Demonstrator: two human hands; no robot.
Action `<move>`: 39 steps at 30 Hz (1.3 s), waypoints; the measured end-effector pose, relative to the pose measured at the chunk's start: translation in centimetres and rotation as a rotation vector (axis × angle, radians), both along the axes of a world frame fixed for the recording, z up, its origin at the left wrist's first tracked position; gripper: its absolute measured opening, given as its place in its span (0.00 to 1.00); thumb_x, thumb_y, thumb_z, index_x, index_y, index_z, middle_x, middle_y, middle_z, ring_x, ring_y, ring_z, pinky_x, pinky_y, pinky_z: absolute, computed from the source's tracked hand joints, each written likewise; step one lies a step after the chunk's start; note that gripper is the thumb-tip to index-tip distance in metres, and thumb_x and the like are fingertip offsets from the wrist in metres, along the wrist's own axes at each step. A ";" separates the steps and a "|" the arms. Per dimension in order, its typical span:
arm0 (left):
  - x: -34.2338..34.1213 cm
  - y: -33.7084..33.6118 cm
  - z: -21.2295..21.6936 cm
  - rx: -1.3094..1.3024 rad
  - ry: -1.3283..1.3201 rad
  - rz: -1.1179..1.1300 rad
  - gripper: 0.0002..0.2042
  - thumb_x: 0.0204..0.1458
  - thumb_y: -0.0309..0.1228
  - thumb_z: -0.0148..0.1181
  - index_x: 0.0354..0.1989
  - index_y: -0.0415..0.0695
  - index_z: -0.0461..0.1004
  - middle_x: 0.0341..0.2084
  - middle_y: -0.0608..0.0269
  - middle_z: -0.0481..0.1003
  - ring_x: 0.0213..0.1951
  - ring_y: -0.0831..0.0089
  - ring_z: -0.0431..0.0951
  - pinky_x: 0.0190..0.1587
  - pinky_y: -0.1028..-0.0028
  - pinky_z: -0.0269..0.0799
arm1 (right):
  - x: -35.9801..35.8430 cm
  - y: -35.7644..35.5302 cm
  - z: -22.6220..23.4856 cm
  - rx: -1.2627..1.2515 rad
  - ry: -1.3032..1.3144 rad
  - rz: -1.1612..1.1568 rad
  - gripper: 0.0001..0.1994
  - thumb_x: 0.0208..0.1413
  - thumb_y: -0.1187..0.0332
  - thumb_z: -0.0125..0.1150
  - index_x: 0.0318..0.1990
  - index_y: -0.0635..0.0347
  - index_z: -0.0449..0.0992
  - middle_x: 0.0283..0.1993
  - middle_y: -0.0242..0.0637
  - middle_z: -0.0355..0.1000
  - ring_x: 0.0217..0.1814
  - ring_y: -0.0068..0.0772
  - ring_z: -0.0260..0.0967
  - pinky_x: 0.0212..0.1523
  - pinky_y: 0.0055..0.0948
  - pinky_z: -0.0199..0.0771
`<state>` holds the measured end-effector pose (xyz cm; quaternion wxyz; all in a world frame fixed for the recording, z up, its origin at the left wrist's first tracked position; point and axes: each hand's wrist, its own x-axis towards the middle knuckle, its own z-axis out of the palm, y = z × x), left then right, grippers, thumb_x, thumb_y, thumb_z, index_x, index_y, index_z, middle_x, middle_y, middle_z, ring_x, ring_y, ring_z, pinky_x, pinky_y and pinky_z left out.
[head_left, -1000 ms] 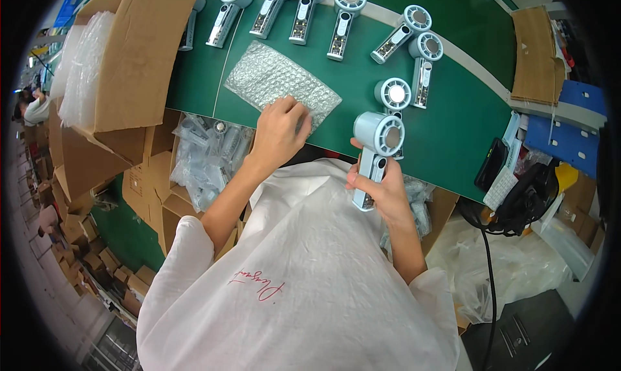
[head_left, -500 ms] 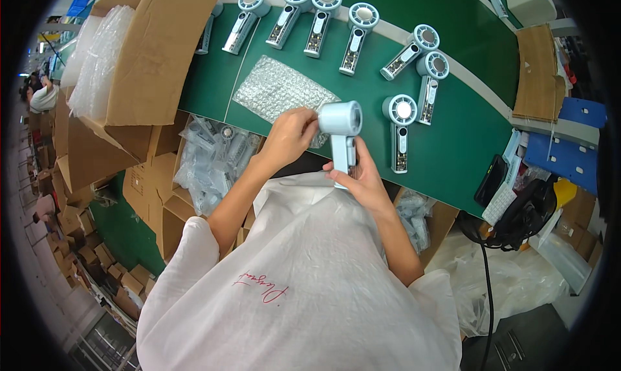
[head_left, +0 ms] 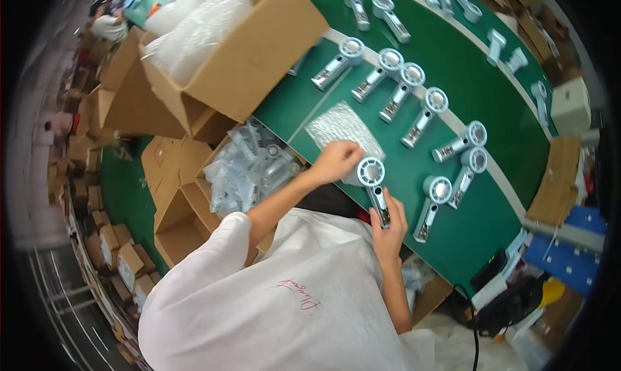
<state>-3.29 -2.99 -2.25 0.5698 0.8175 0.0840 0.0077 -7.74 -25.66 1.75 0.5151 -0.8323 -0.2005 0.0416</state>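
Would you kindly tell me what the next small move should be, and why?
Probably ease the light-blue fan toward the bubble wrap: the right hand grips its handle, its round head is already beside the wrap's near end, and the left hand is there too.

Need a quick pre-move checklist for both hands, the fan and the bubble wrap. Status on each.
1. Held fan gripped by its handle in the right hand: ok.
2. Held fan's round grille facing the camera: ok.
3. Bubble-wrap sheet laid out on the green table: ok.
4. Sheet uncovered: not ok, left hand overlaps its near part in this view.
5. Left fingers gripping the sheet or touching the held fan: cannot tell, contact is hidden.
6. Nearest loose fan, right of the held one, standing apart from it: ok, table shows between.
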 end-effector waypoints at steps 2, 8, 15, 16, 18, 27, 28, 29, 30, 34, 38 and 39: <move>-0.1 0.1 1.2 0.069 -0.016 0.002 0.13 0.57 0.31 0.54 0.22 0.36 0.70 0.18 0.61 0.69 0.20 0.71 0.63 0.26 0.71 0.63 | 0.3 -0.1 0.0 -0.028 -0.043 0.021 0.25 0.51 0.79 0.62 0.60 0.65 0.72 0.50 0.44 0.73 0.45 0.41 0.71 0.49 0.32 0.71; -0.4 -0.9 4.5 0.175 -0.302 -0.171 0.09 0.59 0.29 0.53 0.27 0.38 0.71 0.24 0.60 0.68 0.20 0.65 0.66 0.25 0.68 0.64 | 1.3 0.0 2.3 -0.160 -0.005 0.087 0.24 0.54 0.79 0.61 0.61 0.65 0.71 0.52 0.46 0.72 0.46 0.44 0.73 0.47 0.35 0.74; -1.5 -3.3 10.6 0.485 -0.412 -0.368 0.04 0.56 0.27 0.56 0.32 0.42 0.70 0.28 0.62 0.65 0.22 0.62 0.68 0.25 0.66 0.66 | 4.5 0.0 9.3 -0.080 0.568 -0.105 0.23 0.59 0.74 0.57 0.63 0.63 0.68 0.50 0.44 0.73 0.44 0.35 0.73 0.43 0.32 0.75; -1.6 -2.9 10.9 0.390 -0.432 -0.295 0.03 0.55 0.26 0.57 0.32 0.42 0.70 0.27 0.62 0.65 0.22 0.64 0.67 0.24 0.67 0.65 | 4.8 -0.6 9.9 0.021 0.754 -0.185 0.23 0.60 0.73 0.56 0.64 0.63 0.67 0.50 0.43 0.73 0.44 0.33 0.73 0.43 0.31 0.75; -2.1 -2.7 12.1 0.330 -0.481 -0.350 0.04 0.54 0.25 0.59 0.31 0.42 0.70 0.27 0.63 0.64 0.21 0.66 0.66 0.24 0.69 0.64 | 4.3 -1.8 9.6 0.233 0.822 -0.234 0.22 0.61 0.71 0.55 0.63 0.63 0.67 0.48 0.42 0.73 0.42 0.31 0.73 0.40 0.29 0.74; -1.3 -9.6 17.5 0.288 -0.764 -0.620 0.07 0.56 0.25 0.59 0.29 0.41 0.67 0.26 0.64 0.62 0.20 0.68 0.62 0.23 0.71 0.60 | -0.2 -3.4 6.7 0.708 0.610 -0.129 0.14 0.62 0.71 0.52 0.52 0.66 0.71 0.39 0.39 0.75 0.25 0.23 0.68 0.18 0.18 0.62; -0.9 -9.3 17.8 0.209 -0.710 -0.622 0.07 0.56 0.25 0.59 0.28 0.41 0.68 0.26 0.64 0.63 0.20 0.68 0.62 0.23 0.72 0.59 | 0.7 -4.3 7.3 0.473 0.333 -0.048 0.10 0.60 0.72 0.53 0.45 0.65 0.75 0.35 0.37 0.76 0.23 0.21 0.66 0.18 0.17 0.60; -0.5 -8.9 18.0 0.129 -0.653 -0.620 0.07 0.56 0.24 0.60 0.27 0.41 0.68 0.26 0.64 0.63 0.20 0.69 0.61 0.23 0.72 0.59 | 0.8 -5.5 9.0 0.474 0.338 -0.050 0.10 0.60 0.72 0.53 0.45 0.65 0.75 0.35 0.37 0.76 0.23 0.21 0.66 0.18 0.17 0.60; -0.2 -8.5 18.2 0.050 -0.595 -0.616 0.07 0.55 0.24 0.61 0.27 0.41 0.69 0.26 0.64 0.63 0.20 0.70 0.60 0.23 0.72 0.58 | 0.8 -6.7 11.7 0.379 0.497 -0.129 0.06 0.58 0.73 0.54 0.38 0.65 0.75 0.30 0.35 0.75 0.26 0.21 0.66 0.24 0.18 0.63; -0.3 -9.3 19.5 -0.071 -0.546 -0.685 0.08 0.55 0.24 0.62 0.26 0.41 0.70 0.25 0.64 0.63 0.21 0.71 0.60 0.23 0.73 0.58 | -0.6 -8.9 16.2 0.321 0.552 -0.283 0.07 0.52 0.73 0.58 0.23 0.63 0.74 0.16 0.28 0.67 0.28 0.21 0.65 0.36 0.24 0.67; -0.1 -8.4 20.7 -0.099 -0.588 -0.717 0.07 0.55 0.26 0.63 0.27 0.41 0.72 0.26 0.63 0.66 0.22 0.70 0.63 0.24 0.75 0.59 | -2.1 -14.7 13.4 0.269 0.032 -0.575 0.09 0.52 0.67 0.62 0.36 0.64 0.76 0.33 0.36 0.72 0.37 0.27 0.67 0.43 0.24 0.67; 0.5 -6.7 20.8 -0.061 -0.612 -0.650 0.05 0.53 0.25 0.64 0.28 0.41 0.73 0.28 0.62 0.70 0.25 0.70 0.66 0.28 0.74 0.63 | -2.1 -15.6 12.4 0.466 -0.153 -0.634 0.14 0.56 0.66 0.60 0.47 0.65 0.74 0.46 0.42 0.71 0.44 0.31 0.67 0.50 0.27 0.67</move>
